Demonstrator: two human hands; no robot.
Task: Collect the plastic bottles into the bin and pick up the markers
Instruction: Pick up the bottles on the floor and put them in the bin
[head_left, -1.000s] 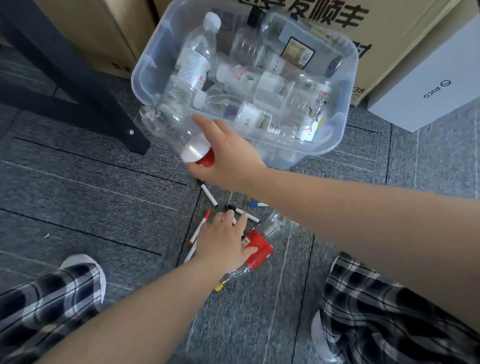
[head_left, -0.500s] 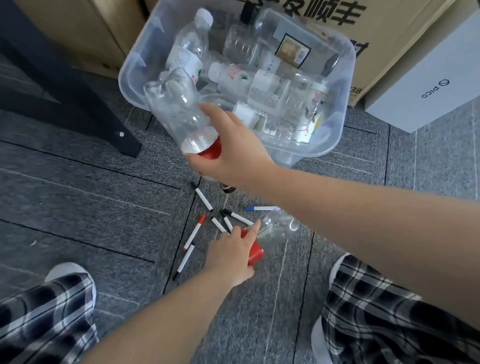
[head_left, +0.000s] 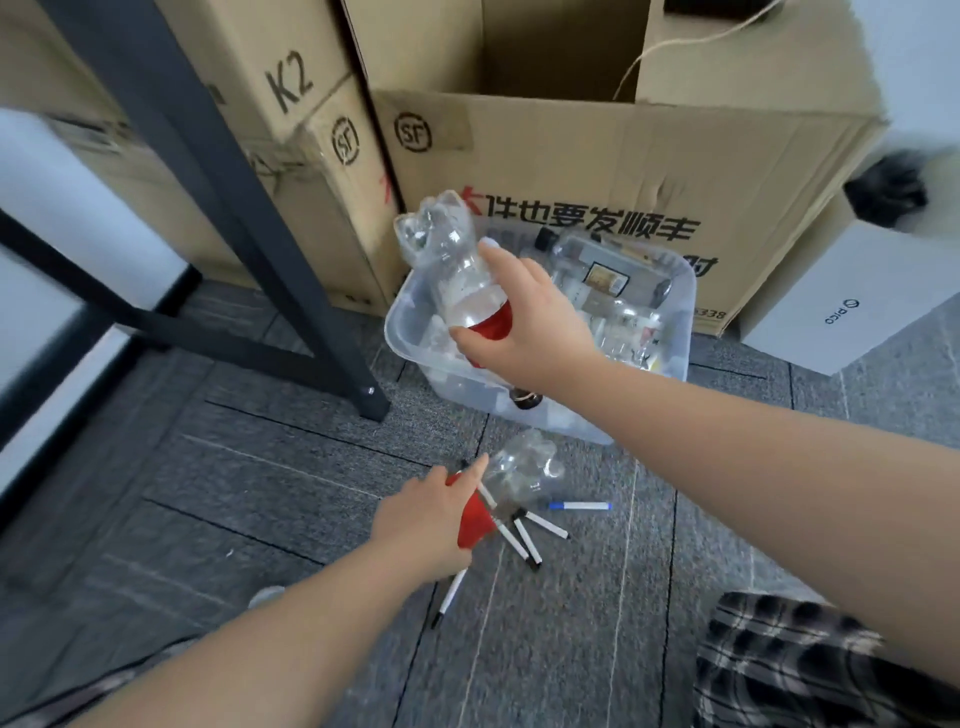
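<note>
Both bottles have risen since the earlier frames: the right hand (head_left: 524, 332) has lifted its bottle (head_left: 457, 275) from the bin's near rim to above the bin's left side, and the left hand (head_left: 426, 519) has raised the second bottle (head_left: 519, 475) off the carpet. The view has also tipped up, showing more of the boxes behind.

That right hand is closed around its bottle at the red label, the clear base pointing up and away. The left hand grips the second bottle by its red-labelled end, the clear end angled toward the bin (head_left: 670, 353), just above the markers (head_left: 524, 535).

Markers lie scattered on the grey carpet (head_left: 260, 493) in front of the bin's near edge: a blue-capped one (head_left: 579, 505) to the right, several black-capped ones fanned beside the left hand, and one more (head_left: 451, 592) just under the left wrist. Inside the clear bin lie several more bottles. It sits against a cardboard box (head_left: 571, 156), with a black frame leg (head_left: 291, 291) to its left.
</note>
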